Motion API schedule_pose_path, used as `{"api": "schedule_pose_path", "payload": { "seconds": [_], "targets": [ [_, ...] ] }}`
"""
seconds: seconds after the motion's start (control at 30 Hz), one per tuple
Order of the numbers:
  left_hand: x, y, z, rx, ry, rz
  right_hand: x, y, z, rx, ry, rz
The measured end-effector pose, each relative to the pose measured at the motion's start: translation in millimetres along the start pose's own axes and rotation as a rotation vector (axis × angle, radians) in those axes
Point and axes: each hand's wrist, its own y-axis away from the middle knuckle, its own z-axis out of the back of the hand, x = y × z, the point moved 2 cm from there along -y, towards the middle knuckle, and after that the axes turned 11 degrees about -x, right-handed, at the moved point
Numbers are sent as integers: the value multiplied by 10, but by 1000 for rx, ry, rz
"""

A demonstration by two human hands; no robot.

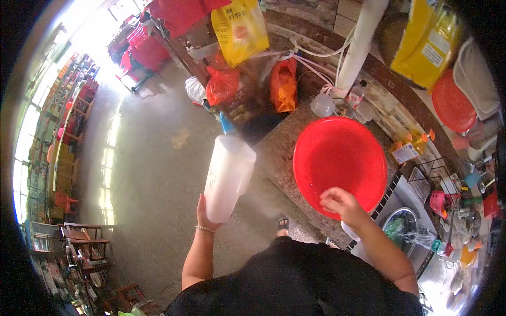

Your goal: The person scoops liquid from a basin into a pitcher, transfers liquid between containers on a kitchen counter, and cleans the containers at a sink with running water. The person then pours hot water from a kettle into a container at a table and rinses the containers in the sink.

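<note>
My left hand (206,215) holds a tall white plastic container (227,176) near its lower end, out over the floor. The container is tilted, and part of the hand is hidden behind it. On the stone counter (282,158) lies a large round red basin (341,158). Over the basin's near rim is my right hand (341,204), its fingers curled and slightly blurred. Whatever those fingers hold, if anything, is too small to make out. A white object (350,231) shows just under the right wrist.
Water runs into a metal sink bowl (400,226) at the right. Clear plastic cups (322,105) and a bottle (357,92) stand behind the basin. A yellow bottle (408,150) is beside it. A red bag (222,86) and an orange bag (284,87) hang beyond the counter.
</note>
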Motion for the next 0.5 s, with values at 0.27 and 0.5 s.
{"api": "schedule_pose_path", "payload": {
  "seconds": [0.27,0.5],
  "targets": [
    [-438,-703,301,-196,63,208,-366,601,756,-454,-88,-194],
    [-695,-1253,224,-284,-17,293,-305,901,860,-689,-189,-169]
  ]
}}
